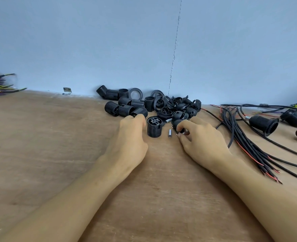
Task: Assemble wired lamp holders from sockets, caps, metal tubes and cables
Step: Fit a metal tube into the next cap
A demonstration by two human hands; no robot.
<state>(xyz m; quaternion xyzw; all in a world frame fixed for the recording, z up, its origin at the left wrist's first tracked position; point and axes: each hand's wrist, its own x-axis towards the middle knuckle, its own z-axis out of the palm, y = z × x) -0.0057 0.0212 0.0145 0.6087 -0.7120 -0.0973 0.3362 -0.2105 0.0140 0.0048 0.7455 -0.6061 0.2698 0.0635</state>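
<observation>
left hand (130,135) fingertips on socket pile (126,106), grip unclear | right hand (202,138) pinching cap (177,123) | upright socket (154,128) and metal tube (170,133) between hands on desk (57,154) | cables (245,135) fanned out at right

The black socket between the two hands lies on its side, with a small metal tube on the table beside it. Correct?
No. The head view shows the socket between the left hand and right hand standing upright, open end up. The small metal tube does lie on the table beside it.
</observation>
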